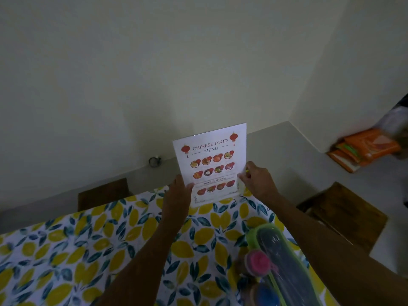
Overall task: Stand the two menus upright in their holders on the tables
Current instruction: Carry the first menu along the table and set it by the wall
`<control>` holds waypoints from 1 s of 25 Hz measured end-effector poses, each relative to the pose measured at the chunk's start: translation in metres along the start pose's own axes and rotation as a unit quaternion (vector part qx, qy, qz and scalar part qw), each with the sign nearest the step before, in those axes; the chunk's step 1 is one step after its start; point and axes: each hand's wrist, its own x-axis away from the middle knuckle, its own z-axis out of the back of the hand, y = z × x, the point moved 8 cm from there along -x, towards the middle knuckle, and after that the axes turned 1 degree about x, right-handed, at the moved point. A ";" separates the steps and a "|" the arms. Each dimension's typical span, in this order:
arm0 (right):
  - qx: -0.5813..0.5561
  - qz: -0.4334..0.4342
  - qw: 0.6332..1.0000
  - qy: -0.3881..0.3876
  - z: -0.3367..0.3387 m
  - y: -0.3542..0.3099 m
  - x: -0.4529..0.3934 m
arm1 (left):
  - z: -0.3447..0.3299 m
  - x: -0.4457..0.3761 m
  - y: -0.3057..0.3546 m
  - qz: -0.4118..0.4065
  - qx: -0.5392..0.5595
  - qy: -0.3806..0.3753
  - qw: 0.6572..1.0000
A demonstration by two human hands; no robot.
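Menu (212, 164) heading: "CHINESE FOOD MENU"; lower band: "HOUSES SPECIAL". Bottom small print unreadable.

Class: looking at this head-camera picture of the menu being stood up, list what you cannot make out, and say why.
- Holder: in the head view, the menu and both hands hide its base.
- Menu's small print: too small.
- Orange packets: blurred.
- Green-lidded box: cut by the bottom edge.

One menu (210, 161) stands at the far edge of one worktop (88, 250) under a lemon-print cloth, with two hands, left (178, 191) and right (256, 180), on it, two wooden stools (344, 215), and one stack of orange packets (364, 149)
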 end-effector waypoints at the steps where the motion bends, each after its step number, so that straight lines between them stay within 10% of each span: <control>1: -0.010 -0.005 1.000 -0.009 -0.006 0.008 -0.003 | -0.009 -0.002 -0.002 0.010 -0.007 -0.006 1.000; 20: -0.044 -0.033 0.997 -0.057 -0.032 0.033 -0.026 | -0.030 -0.017 0.000 0.023 -0.121 -0.018 0.992; 25: 0.255 -0.024 0.960 -0.111 -0.029 0.027 -0.002 | -0.015 -0.008 -0.008 -0.017 -0.212 -0.038 0.976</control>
